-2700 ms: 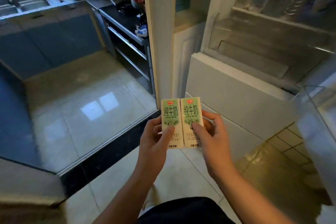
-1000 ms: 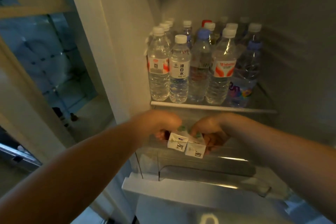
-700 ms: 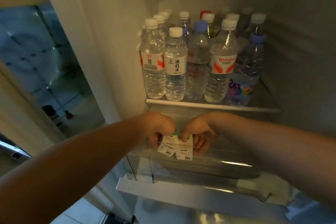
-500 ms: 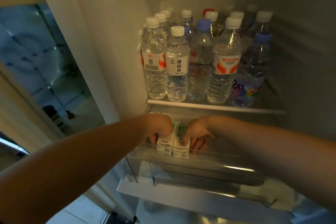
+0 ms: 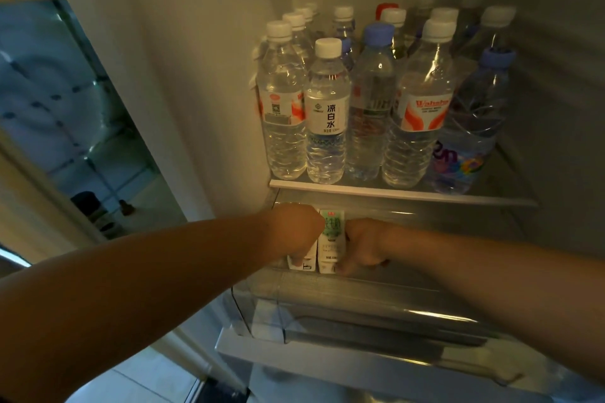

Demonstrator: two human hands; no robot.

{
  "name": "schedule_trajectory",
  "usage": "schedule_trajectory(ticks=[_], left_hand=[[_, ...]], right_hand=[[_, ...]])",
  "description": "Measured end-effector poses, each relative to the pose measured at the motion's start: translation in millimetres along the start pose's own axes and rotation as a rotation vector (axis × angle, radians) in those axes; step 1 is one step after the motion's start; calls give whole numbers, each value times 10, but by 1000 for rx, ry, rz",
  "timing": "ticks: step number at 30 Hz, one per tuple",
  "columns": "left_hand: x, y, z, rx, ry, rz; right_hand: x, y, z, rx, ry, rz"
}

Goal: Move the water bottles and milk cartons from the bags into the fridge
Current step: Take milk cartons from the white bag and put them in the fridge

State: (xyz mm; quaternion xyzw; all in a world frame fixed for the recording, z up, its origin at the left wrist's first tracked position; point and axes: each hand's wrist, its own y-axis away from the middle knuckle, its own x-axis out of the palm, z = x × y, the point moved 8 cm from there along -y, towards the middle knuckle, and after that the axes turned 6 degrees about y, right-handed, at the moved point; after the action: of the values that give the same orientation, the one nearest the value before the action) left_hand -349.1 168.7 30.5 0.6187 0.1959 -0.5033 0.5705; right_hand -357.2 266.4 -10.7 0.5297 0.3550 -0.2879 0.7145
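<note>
Bottles [image 5: 327, 114] crowd shelf [image 5: 393, 192]; below, left hand [image 5: 294, 232], right hand [image 5: 363, 245] grip upright cartons [image 5: 331, 239].

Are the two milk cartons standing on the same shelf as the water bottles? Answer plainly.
No: the milk cartons stand upright in the compartment below the shelf that bears the water bottles.

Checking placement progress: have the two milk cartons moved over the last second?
Yes. The milk cartons have tipped from tilted, bottoms toward the camera, to upright, tops just under the shelf edge; left hand and right hand still grip them.
</note>
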Motion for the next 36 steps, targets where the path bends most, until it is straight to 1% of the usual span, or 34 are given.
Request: schedule_trajectory(ticks=[3,5,10,15,17,21,22,24,27,29,32,34,36], left_hand=[[-50,-62,60,-26,-27,-64],[-64,-88,81,-49,-53,-101],[-95,-99,70,-94,-116,-163],[-69,-117,90,-121,-94,-143],[-79,-110,88,-118,-84,-135],[-105,-44,89,-90,-52,-154],[-107,-24,97,-82,-29,-166],[-122,25,119,-66,47,-191],[-174,151,146,-81,196,-193],[-218,269,152,-88,309,-188],[-283,462,191,-82,470,-170],[-298,612,211,-81,523,-133],[-317,780,200,-71,566,-130]], right_hand=[[-29,-53,-18,-2,-71,-113],[6,-79,-21,0,-126,-150],[6,-104,-4,-6,-253,-166],[48,-141,-45,21,-338,-124],[24,-104,-26,18,-277,-118],[-89,49,50,11,-27,-77],[-129,111,77,8,16,-51],[-259,267,131,-8,27,-24],[-470,467,181,-70,49,-56],[-540,587,177,-73,83,-54],[-556,747,122,-45,15,-10],[-601,859,98,-46,-74,-68],[-698,980,93,-82,-217,-219]])
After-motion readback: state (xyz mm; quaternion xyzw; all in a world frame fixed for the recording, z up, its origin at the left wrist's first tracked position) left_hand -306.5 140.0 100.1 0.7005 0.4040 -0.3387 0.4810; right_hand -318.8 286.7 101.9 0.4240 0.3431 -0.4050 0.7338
